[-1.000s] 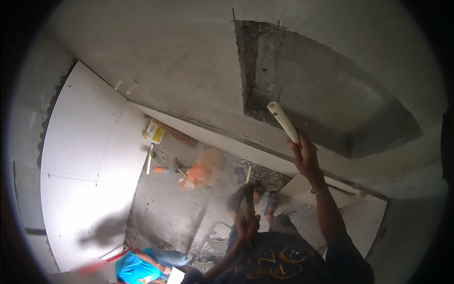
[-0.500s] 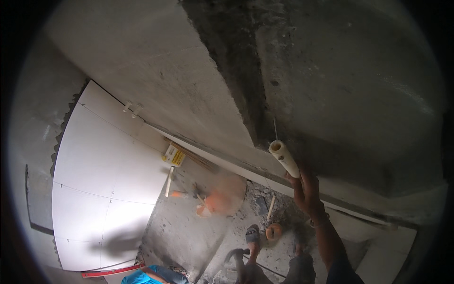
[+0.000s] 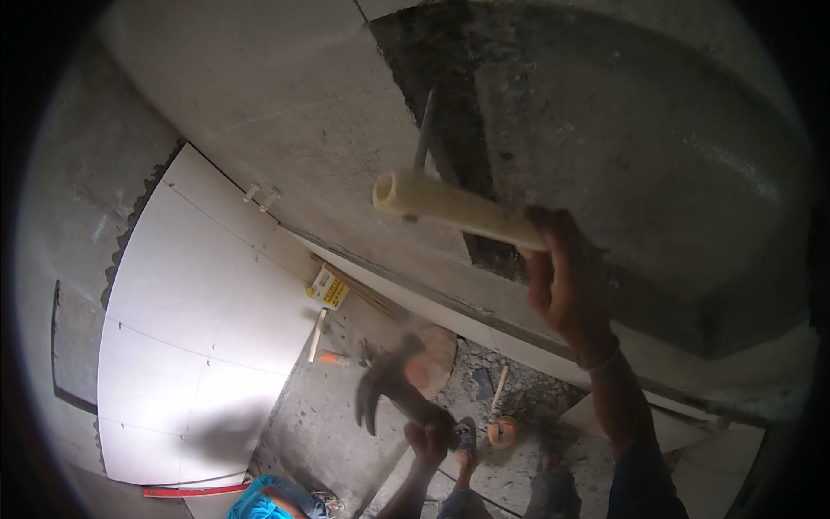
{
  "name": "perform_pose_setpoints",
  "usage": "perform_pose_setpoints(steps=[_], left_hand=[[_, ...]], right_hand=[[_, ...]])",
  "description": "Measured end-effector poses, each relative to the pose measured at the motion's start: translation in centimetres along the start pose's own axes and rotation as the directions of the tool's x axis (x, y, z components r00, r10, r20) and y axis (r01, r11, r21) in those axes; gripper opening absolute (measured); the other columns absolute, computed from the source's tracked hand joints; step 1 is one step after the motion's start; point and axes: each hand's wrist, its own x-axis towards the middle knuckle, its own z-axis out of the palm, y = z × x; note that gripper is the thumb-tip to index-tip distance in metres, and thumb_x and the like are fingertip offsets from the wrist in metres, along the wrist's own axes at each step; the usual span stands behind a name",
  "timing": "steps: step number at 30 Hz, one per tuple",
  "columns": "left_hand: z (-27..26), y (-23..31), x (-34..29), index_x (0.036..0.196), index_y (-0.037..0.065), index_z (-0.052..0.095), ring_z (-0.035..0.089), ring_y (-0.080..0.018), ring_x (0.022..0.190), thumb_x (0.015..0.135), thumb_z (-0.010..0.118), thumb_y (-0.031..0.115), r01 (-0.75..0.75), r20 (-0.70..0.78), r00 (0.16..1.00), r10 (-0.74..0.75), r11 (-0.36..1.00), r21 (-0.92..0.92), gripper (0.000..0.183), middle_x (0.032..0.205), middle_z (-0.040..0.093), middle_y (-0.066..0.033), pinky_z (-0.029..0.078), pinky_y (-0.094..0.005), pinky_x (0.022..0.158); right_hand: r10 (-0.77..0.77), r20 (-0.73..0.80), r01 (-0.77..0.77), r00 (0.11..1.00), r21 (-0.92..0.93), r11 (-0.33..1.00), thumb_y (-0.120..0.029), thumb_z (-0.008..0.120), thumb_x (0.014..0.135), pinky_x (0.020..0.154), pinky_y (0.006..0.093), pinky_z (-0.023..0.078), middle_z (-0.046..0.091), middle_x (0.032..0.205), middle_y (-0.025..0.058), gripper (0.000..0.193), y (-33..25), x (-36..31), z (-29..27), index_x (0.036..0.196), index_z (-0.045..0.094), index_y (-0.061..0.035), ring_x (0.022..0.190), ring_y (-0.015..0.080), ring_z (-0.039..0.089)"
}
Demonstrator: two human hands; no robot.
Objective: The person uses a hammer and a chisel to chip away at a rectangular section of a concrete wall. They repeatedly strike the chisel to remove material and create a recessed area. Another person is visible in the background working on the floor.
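A person's right hand grips a cream plastic pipe near its far end, raised against the grey concrete wall. The pipe looks stiff, light and smooth, best held mid-length. The left hand is closed round a claw hammer, blurred, low at centre. Compared with half a second ago, the pipe fills more of the view and the hammer has risen.

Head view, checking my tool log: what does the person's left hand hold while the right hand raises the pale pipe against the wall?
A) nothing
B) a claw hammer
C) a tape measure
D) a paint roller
B: the left hand grips a handle ending in a curved, forked claw hammer head, motion-blurred, while the right hand holds the pale pipe by the grey wall.
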Motion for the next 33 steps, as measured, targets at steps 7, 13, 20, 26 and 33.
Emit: perform_pose_setpoints(steps=[7, 13, 20, 26, 33], left_hand=[[7.6, 5.5, 8.8, 0.094, -0.003, 0.054, 0.059, -0.0186, 0.063, 0.091, 0.054, 0.043, -0.245, -0.167, 0.966, 0.197, 0.904, -0.351, 0.045, 0.074, 0.060, -0.0108, 0.047, -0.0270, 0.054], [12.8, 7.1, 10.1, 0.093, -0.007, 0.054, 0.058, -0.0174, 0.066, 0.092, 0.057, 0.025, -0.595, 0.160, 0.792, 0.589, 0.803, -0.012, 0.032, 0.078, 0.059, -0.0113, 0.045, -0.0276, 0.055], [21.3, 9.9, 9.7, 0.099, -0.002, 0.054, 0.055, -0.0113, 0.068, 0.089, 0.057, 0.006, -0.442, -0.077, 0.873, 0.483, 0.714, -0.543, 0.013, 0.078, 0.058, -0.0057, 0.045, -0.0250, 0.058], [25.9, 15.4, 9.8, 0.100, -0.003, 0.053, 0.054, -0.0076, 0.064, 0.091, 0.057, 0.012, -0.291, -0.123, 0.941, 0.316, 0.569, -0.769, 0.018, 0.073, 0.057, -0.0027, 0.046, -0.0241, 0.057], [29.7, 16.6, 9.8, 0.106, -0.002, 0.049, 0.055, -0.0103, 0.062, 0.091, 0.059, 0.022, -0.226, -0.066, 0.953, 0.295, 0.554, -0.801, 0.030, 0.075, 0.057, -0.0048, 0.045, -0.0260, 0.054]], right_hand=[[-0.117, -0.120, 0.087, 0.986, -0.225, 0.970, -0.011, 0.057, 0.088, 0.061, 0.0349, 0.053, 0.060, 0.093, 0.0112, 0.045, 1.5, 4.3, -1.1, 0.132, 0.048, -0.0122, 0.076, 0.0215, 0.061], [-0.130, 0.040, 0.134, 0.991, -0.471, 0.872, -0.001, 0.051, 0.089, 0.070, 0.0412, 0.048, 0.059, 0.104, 0.0139, 0.045, 1.6, 7.1, -5.2, 0.133, 0.048, -0.0134, 0.089, 0.0289, 0.062], [-0.216, 0.246, 0.320, 0.945, -0.564, 0.761, -0.004, 0.050, 0.091, 0.073, 0.0388, 0.050, 0.061, 0.108, 0.0134, 0.040, 0.1, 10.4, -9.0, 0.131, 0.049, -0.0061, 0.090, 0.0288, 0.062], [-0.357, 0.291, 0.460, 0.888, -0.592, 0.662, -0.008, 0.050, 0.093, 0.065, 0.0369, 0.051, 0.062, 0.100, 0.0145, 0.038, 0.0, 11.0, -10.9, 0.132, 0.048, -0.0042, 0.082, 0.0266, 0.063], [-0.301, 0.367, 0.474, 0.880, -0.713, 0.516, -0.017, 0.049, 0.096, 0.051, 0.0325, 0.049, 0.062, 0.089, 0.0123, 0.039, 0.4, 11.1, -12.6, 0.134, 0.046, -0.0064, 0.069, 0.0171, 0.062]])
